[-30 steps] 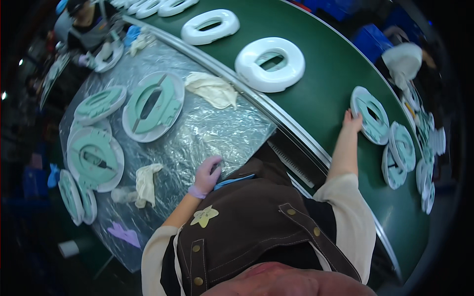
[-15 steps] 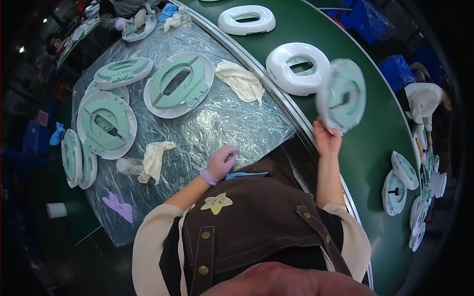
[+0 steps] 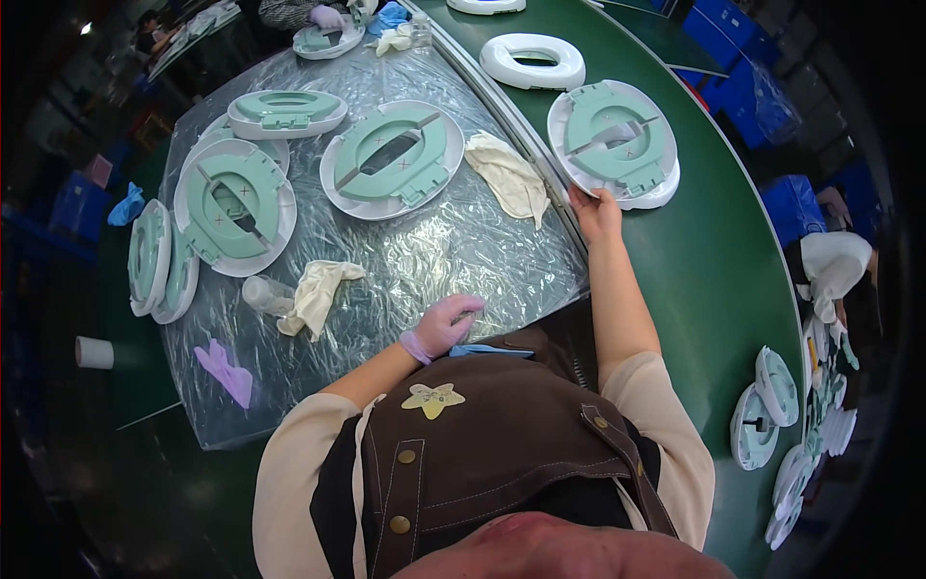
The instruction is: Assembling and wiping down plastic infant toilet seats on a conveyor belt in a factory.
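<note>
My bare right hand (image 3: 595,214) grips the near rim of a child's toilet seat (image 3: 596,130), a white oval ring with its pale green underside facing up. This seat lies over another white toilet seat (image 3: 656,199) on the green conveyor; whether the two touch I cannot tell. My left hand (image 3: 442,326), in a thin purple glove, rests at the near edge of the plastic-covered table (image 3: 386,280). Its fingers are loosely bent, thumb apart, and no object shows in them. Nearest to it is a blue piece (image 3: 490,349) at my apron.
Several green-backed seats (image 3: 238,207) lie on the table's left side. Cream cloths (image 3: 506,174), a clear bottle (image 3: 267,295) and a purple glove (image 3: 224,372) lie there too. A metal rail (image 3: 502,101) divides table and conveyor. Co-workers sit at the far left and right.
My right hand has brought the held seat left and away from me, over the white seat on the conveyor. My left hand stays at the table edge. The view has shifted slightly.
</note>
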Available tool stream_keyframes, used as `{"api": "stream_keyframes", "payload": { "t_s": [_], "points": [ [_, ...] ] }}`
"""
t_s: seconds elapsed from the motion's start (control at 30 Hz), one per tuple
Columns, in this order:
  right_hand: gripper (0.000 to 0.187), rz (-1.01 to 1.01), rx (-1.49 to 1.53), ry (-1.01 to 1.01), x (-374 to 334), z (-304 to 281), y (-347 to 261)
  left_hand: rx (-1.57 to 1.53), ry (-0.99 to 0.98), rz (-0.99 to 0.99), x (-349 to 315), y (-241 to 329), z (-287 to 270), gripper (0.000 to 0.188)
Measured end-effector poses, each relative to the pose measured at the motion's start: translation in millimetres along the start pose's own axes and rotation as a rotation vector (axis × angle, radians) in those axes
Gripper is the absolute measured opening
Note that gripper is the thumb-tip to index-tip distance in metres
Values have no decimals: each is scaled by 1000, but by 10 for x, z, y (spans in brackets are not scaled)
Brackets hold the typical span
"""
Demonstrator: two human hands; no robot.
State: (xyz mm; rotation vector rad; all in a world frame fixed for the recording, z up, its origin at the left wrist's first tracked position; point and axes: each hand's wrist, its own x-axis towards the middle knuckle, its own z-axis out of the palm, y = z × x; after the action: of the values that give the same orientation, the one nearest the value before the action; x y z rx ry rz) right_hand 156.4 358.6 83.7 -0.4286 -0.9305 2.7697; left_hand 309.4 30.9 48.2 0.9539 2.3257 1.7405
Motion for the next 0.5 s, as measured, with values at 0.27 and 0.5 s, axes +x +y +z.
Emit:
{"api": "stream_keyframes", "payload": {
  "t_s": [0.27,0.5],
  "points": [
    [48,75,-259,-75,-1117,-194,337,-439,162,-296,95,211,-110,40],
    [50,408,-583,-217,-1994,-280,610,-728,532,-359,367,103,-262,51]
  ]
}}
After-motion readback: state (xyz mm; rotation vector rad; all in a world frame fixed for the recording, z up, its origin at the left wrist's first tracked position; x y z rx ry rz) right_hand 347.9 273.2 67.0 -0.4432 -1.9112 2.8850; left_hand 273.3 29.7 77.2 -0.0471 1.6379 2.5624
